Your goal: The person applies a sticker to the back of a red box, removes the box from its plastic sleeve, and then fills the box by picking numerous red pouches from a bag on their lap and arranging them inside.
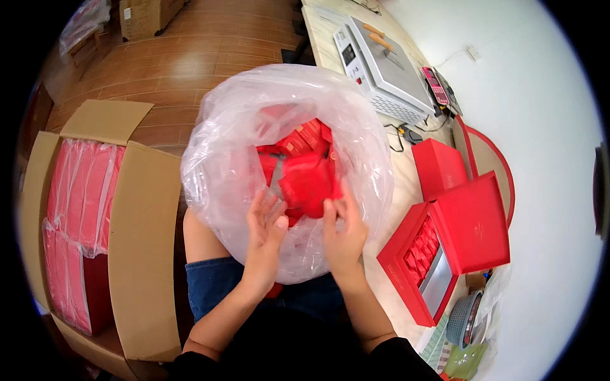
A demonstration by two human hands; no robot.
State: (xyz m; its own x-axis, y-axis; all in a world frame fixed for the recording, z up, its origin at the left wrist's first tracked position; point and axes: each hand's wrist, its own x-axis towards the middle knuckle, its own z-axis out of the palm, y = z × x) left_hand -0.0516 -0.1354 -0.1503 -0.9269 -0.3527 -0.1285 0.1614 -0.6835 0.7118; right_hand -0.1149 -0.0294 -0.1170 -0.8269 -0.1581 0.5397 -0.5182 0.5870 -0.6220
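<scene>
A large clear plastic bag (214,143) stands open in front of me, with red packets (300,138) inside. My left hand (264,228) is at the bag's near left part, fingers apart, holding nothing that I can see. On the other side, my right hand (345,228) has its fingertips at the edge of a blurred red packet (307,183); whether it grips the packet is unclear. To the right on the table, an open red gift box (405,281) holds a row of red packets (421,250) beside a bare grey-white strip. Its lid (476,224) is tilted back.
At my left, an open cardboard box (143,257) holds plastic-wrapped red boxes (81,190). A white-and-grey machine (391,71) with wooden handles stands on the marble-look table (324,33). Another red box (438,166), a computer mouse (411,135) and a grey basket (462,319) are along the wall side.
</scene>
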